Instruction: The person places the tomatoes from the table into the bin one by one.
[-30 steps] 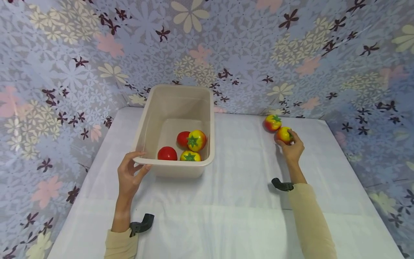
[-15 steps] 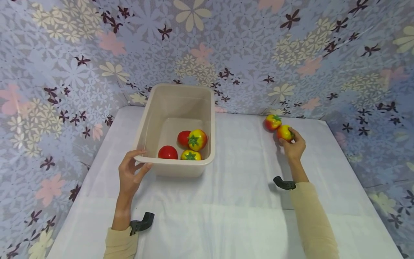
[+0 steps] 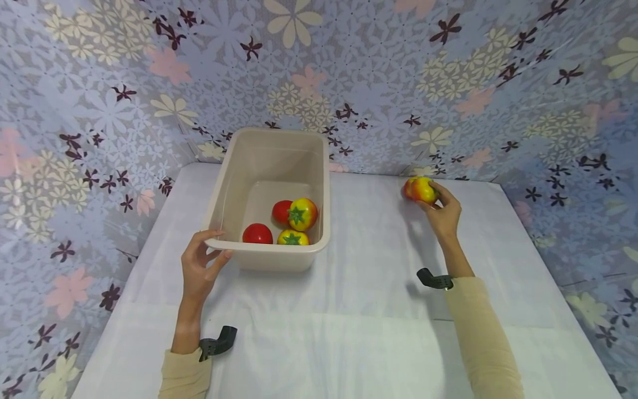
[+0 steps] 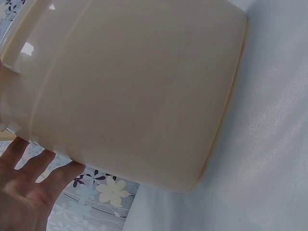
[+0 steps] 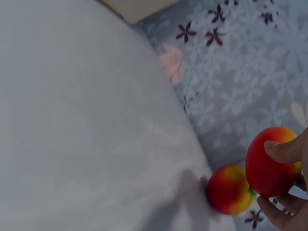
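Note:
My left hand (image 3: pixel 199 269) grips the near left corner of a beige plastic bin (image 3: pixel 274 250), thumb outside and fingers over the rim. In the left wrist view the fingers (image 4: pixel 60 179) curl at the bin's edge. Inside the bin lie a red tomato (image 3: pixel 257 234), a second red one (image 3: pixel 281 211) and two yellow-red toy tomatoes with green star-shaped tops. My right hand (image 3: pixel 445 213) pinches a yellow-red toy tomato (image 5: pixel 270 166) between thumb and fingers, raised off the table. Behind it, partly hidden, another toy tomato (image 5: pixel 228 190) sits on the table.
A white cloth covers the table (image 3: pixel 359 288). Flowered wall covering (image 3: pixel 379 83) stands along the back and both sides, close behind the bin and the tomatoes. A black wrist mount (image 3: pixel 433 279) sticks out from the right wrist and another (image 3: pixel 219 342) from the left.
My right hand has lifted the toy tomato and moved it left and away, so it now overlaps the other one in the head view. The left hand has stayed on the bin.

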Motion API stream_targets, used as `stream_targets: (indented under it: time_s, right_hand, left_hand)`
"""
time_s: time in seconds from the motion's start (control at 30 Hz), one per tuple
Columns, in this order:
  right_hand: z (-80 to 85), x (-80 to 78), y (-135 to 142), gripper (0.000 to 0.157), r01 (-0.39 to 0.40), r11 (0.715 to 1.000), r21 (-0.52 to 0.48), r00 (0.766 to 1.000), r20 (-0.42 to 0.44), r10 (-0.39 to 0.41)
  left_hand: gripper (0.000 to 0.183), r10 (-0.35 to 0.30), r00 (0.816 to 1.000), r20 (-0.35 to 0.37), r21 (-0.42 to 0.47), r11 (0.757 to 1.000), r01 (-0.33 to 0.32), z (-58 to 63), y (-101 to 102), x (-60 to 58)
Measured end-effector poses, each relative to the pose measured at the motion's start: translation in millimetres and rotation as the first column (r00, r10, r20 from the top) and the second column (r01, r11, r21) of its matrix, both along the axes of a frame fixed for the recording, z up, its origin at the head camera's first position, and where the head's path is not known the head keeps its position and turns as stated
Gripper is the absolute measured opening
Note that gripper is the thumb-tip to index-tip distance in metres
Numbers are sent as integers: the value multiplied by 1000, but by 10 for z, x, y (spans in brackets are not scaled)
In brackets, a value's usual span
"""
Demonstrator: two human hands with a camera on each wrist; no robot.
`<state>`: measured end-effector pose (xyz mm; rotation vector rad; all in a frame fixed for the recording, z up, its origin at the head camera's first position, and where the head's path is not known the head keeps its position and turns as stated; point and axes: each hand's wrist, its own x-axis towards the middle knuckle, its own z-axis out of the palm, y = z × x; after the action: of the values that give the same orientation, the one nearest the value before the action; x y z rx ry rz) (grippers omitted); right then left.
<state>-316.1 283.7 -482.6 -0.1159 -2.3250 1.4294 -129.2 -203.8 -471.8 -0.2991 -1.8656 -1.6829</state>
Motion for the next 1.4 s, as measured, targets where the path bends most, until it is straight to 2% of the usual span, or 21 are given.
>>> stream_targets:
  time_s: [0.2,0.33,0.5,0.8,0.93,1.13,1.4]
  right_hand:
    - [183,30,-216,55,-113,993,-30,992,-66,110]
    - [300,71,-374,55,-190,981,-47,977,-108,184]
    - [423,129,-539,57,-268,963,-21,953,-150,262]
    - [763,311,-835,52,-360,933,2,919,-175,354]
    - [800,298,-929,54,-397,918,16,899,-191,393]
    - [843,264,-1095,55,-444,896,34,861,-260,436]
    - [1011,354,-1415,55,-530,847,44,797,-315,515]
  left_hand:
    - [46,-2,1000,-3,-3,1000,2,-14,-11,1]
    - [45,-7,1000,1,1,1000,7,-10,-8,-2]
    - [43,-2,1000,13,-5,1000,2,-2,4,1]
    - [44,8,1000,15,-12,1000,-8,-14,-4,-4]
    - [44,10,1000,10,-21,1000,-10,-12,-5,-1]
    - [43,10,1000,8,-23,1000,-10,0,-10,-14]
    - [44,6,1000,12,-18,1000,-6,-4,-20,-38]
